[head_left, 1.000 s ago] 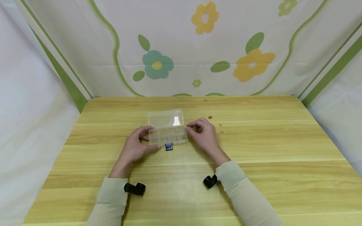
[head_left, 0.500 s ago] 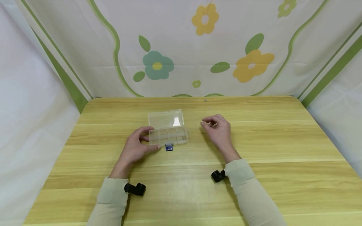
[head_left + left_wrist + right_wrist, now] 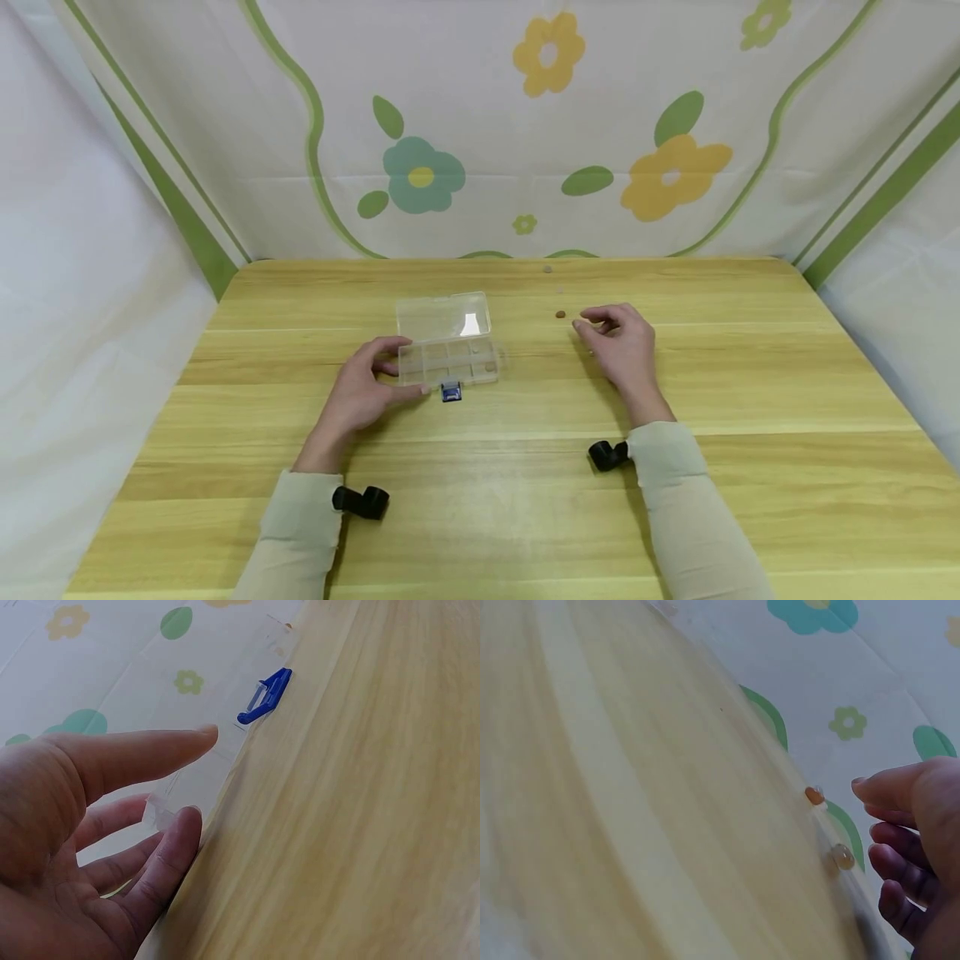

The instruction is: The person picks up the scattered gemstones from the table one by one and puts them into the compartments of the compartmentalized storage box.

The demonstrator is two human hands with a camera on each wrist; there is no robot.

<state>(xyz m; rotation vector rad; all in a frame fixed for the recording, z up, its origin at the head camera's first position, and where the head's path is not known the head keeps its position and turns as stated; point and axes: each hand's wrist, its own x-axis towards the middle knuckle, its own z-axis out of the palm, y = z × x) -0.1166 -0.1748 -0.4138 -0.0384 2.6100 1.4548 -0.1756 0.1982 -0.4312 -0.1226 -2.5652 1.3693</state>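
Note:
A clear plastic compartment box (image 3: 437, 364) lies on the table with its lid (image 3: 442, 318) folded back and a blue latch (image 3: 451, 392) at its front. My left hand (image 3: 363, 383) holds the box's left end, thumb along the front and fingers around the back. Small beads or pebbles (image 3: 490, 367) sit in its right-hand compartments. To the right, my right hand (image 3: 618, 342) hovers over the table, fingers loosely bent with a gap to the thumb and nothing seen between them. Near it are a brown bead (image 3: 814, 796) and a clear, shiny one (image 3: 844, 857).
A grey bead (image 3: 547, 269) and a faint pale one (image 3: 559, 291) lie toward the back of the wooden table (image 3: 480, 483). A floral cloth (image 3: 495, 125) hangs behind the table's back edge.
My right hand has moved right, from the box's right end toward the loose beads. The brown bead, covered half a second ago, shows again. My left hand stays on the box.

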